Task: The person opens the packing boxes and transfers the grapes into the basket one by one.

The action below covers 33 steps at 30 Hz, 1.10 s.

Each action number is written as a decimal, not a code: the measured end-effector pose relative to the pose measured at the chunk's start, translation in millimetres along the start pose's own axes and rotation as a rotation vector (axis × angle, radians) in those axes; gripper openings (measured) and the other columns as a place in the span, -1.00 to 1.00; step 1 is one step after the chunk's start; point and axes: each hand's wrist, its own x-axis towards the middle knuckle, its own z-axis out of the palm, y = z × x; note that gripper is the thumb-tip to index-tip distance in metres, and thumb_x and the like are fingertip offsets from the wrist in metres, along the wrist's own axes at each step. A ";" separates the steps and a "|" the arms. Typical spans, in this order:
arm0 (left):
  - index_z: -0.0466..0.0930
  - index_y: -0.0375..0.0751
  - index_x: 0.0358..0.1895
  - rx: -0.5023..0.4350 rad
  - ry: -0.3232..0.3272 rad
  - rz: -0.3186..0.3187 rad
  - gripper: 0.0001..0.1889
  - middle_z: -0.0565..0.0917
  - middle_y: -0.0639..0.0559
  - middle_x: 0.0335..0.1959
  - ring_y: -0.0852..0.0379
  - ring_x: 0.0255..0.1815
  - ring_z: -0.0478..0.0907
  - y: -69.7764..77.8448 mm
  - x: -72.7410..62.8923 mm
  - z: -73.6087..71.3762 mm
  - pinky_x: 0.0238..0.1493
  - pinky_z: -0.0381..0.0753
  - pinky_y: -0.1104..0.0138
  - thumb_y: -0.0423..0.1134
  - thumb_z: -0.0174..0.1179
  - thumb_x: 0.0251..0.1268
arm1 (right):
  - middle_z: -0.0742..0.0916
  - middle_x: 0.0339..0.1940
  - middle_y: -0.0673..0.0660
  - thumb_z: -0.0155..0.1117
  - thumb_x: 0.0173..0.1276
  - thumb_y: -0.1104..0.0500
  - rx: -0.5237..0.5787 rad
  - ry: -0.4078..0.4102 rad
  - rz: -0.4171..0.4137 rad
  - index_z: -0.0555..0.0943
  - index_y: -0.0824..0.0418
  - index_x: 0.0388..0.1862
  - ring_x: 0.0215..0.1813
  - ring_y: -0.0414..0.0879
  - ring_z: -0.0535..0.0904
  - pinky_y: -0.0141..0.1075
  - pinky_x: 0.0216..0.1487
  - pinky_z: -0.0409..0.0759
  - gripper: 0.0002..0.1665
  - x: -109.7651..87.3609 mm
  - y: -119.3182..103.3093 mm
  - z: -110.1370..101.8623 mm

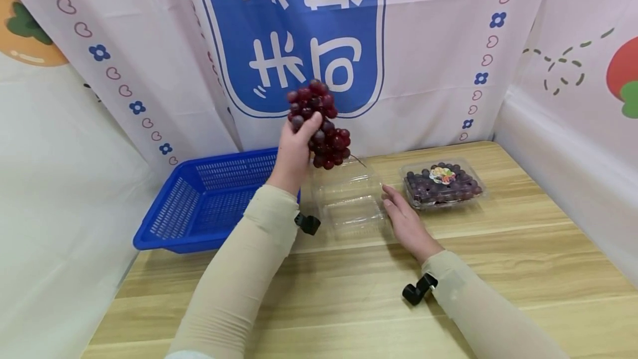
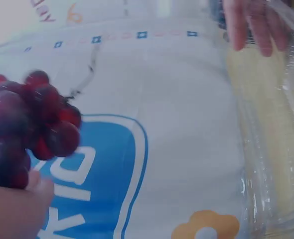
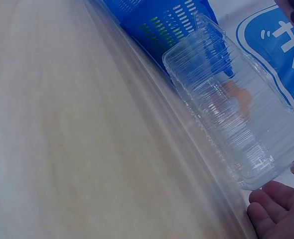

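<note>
My left hand (image 1: pixel 297 145) holds a bunch of dark red grapes (image 1: pixel 331 145) up above the table, thumb across the fruit. In the left wrist view the same grapes (image 2: pixel 35 122) fill the left side. Below them on the table stands an opened clear plastic clamshell box (image 1: pixel 351 209) with no fruit in it. My right hand (image 1: pixel 410 226) is at the right end of that box, fingers fairly straight. The right wrist view has its fingertips (image 3: pixel 269 201) against the end of the clear box (image 3: pixel 236 114).
A blue perforated plastic basket (image 1: pixel 199 204) stands left of the clear box, partly behind my left forearm. A closed clear box of grapes (image 1: pixel 443 184) with a fruit sticker sits to the right on the wooden table (image 1: pixel 349 303). Behind hangs a printed cloth (image 1: pixel 428 71).
</note>
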 end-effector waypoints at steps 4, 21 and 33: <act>0.28 0.10 0.45 -0.196 -0.034 0.087 -0.49 0.53 -0.04 0.33 -0.09 0.39 0.39 1.7 2.9 -8.3 0.40 0.27 -0.05 0.05 0.08 0.54 | 0.37 0.55 0.23 -0.23 0.71 -0.07 -0.012 0.000 -0.007 0.12 -0.01 0.66 0.53 0.21 0.24 0.15 0.51 0.07 -0.38 -0.5 -0.1 -0.9; 0.20 0.19 0.41 -0.665 0.413 -0.084 -0.48 0.51 -0.03 0.26 -0.01 0.20 0.52 4.3 12.4 -48.3 0.17 0.57 0.08 0.20 0.03 0.52 | 0.37 0.55 0.21 -0.17 0.69 -0.10 0.003 -0.024 0.007 0.10 0.01 0.66 0.49 0.21 0.29 0.18 0.48 0.14 -0.34 -0.8 0.8 0.1; 0.26 0.14 0.42 -0.502 0.353 -0.288 -0.46 0.45 0.03 0.27 0.03 0.10 0.51 2.0 11.0 -84.3 0.15 0.53 0.16 0.17 0.10 0.50 | 0.38 0.54 0.20 -0.15 0.68 -0.09 0.001 -0.024 0.003 0.12 0.03 0.66 0.50 0.20 0.29 0.17 0.48 0.16 -0.34 0.8 1.0 0.7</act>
